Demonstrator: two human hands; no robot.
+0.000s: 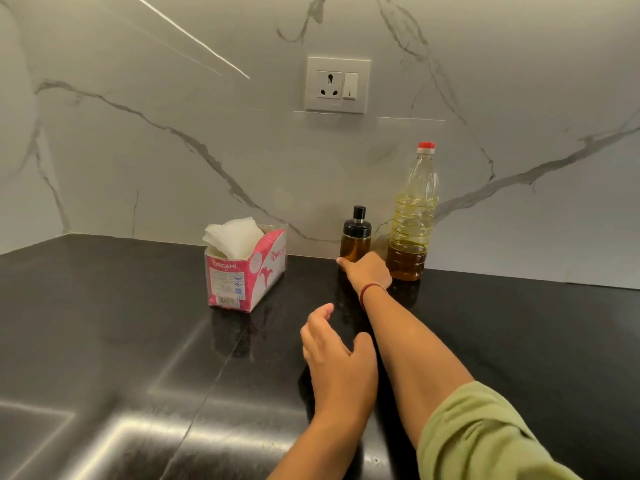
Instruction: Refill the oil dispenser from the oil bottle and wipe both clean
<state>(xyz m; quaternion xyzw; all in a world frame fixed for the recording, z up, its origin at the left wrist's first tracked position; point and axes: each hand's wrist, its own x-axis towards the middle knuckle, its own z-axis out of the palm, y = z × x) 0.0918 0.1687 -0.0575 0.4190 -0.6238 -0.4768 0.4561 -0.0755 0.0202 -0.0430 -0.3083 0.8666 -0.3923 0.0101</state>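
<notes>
Surface point(104, 306): dark, glossy stone, meeting a white veined wall point(173, 150) at the back. Item one, the oil dispenser point(355, 237): a small glass jar with a black pouring top, amber oil inside, upright near the foot of the wall. Item two, the oil bottle point(412, 216): tall clear plastic with a red cap, upright just to the right of the dispenser, with oil filling roughly its lower half. Item three, a pink and white tissue box point(246, 271), its top torn open, to the left of the dispenser and apart from it, with white tissues point(233, 235) standing out of the top. Item four, a white socket plate point(337, 84) with one switch, set on the wall above the dispenser. From my remote view I log the right hand point(367, 270) stretched forward to the base of the dispenser, its back toward the camera and covering the jar's lower part; the thumb lies at the jar's left edge, but the fingers are hidden, so I cannot tell whether the hand has closed on it. A red band point(370, 292) circles that wrist, and a green sleeve point(485, 438) covers the upper arm. The left hand point(337, 348) is over the surface nearer me, beside the right forearm, its fingers loosely curved and holding nothing.
</notes>
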